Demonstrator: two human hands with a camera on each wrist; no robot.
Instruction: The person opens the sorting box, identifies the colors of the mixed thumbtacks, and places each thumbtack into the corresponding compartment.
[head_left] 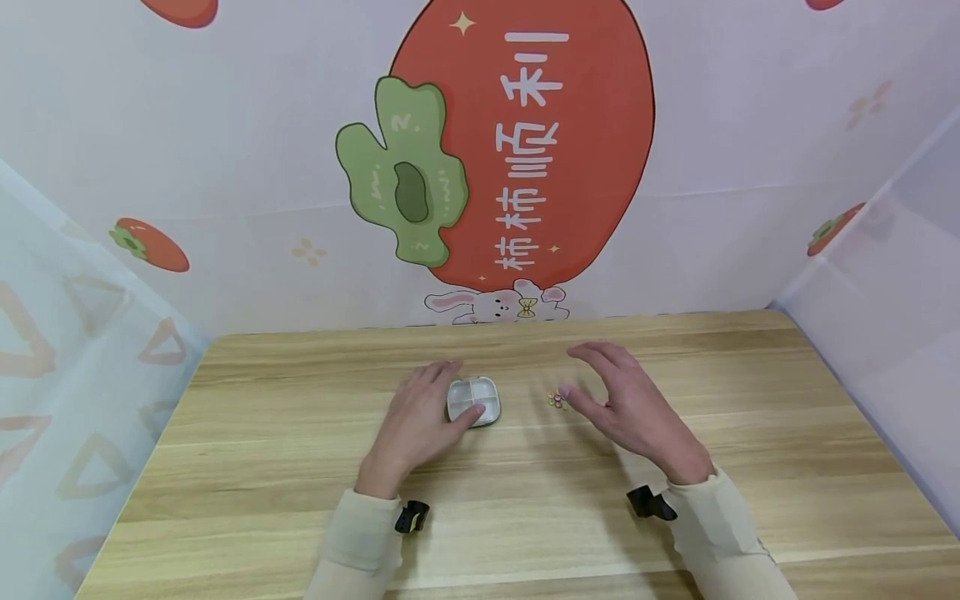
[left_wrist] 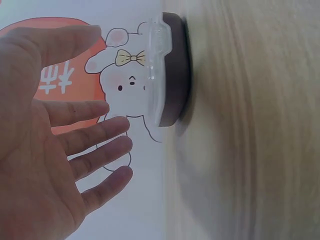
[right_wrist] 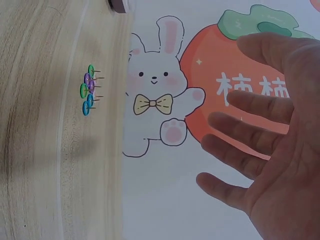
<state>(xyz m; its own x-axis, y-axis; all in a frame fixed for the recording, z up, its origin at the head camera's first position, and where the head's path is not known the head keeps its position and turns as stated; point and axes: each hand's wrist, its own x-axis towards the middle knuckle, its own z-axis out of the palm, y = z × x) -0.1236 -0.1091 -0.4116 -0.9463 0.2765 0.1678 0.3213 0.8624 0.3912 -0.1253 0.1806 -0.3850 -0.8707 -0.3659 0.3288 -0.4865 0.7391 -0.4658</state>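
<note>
A small four-compartment box (head_left: 483,390) with a clear lid lies on the table near the middle; in the left wrist view the dark-sided box (left_wrist: 176,70) has its lid down. My left hand (head_left: 422,421) hovers beside it, thumb over its near right part in the head view. In the left wrist view the fingers stand apart from the box, loosely spread. To the right lies a cluster of thumbtacks (right_wrist: 88,91) with green, purple and blue heads, points up. My right hand (head_left: 637,408), fingers relaxed and holding nothing, is above and right of the thumbtacks.
The wooden table (head_left: 300,517) meets a white back wall cloth (head_left: 247,267) with printed persimmons and a rabbit. Cloth panels also close off the left and right sides. Each wrist wears a black mount (head_left: 412,517).
</note>
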